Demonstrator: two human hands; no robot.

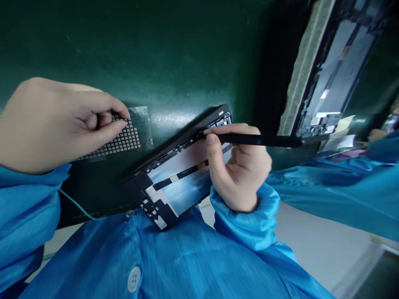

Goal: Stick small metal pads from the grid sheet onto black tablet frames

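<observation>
I have the opened phone slanting over the worktop's near edge, presumably so its inner rim faces my right grip, clamped on a black tool. Beyond, my left grip pinches together at the pad sheet, contents unclear.

Left hand covers part of the sheet of small squares below its pinch; cannot tell whether anything sits between thumb and forefinger. Right hand hides part of the opened device beneath its grip; tip of the black tool indistinct at the fingertips. Right of that grip, second device runs off the top edge; co-worker's hand blurred.
</observation>
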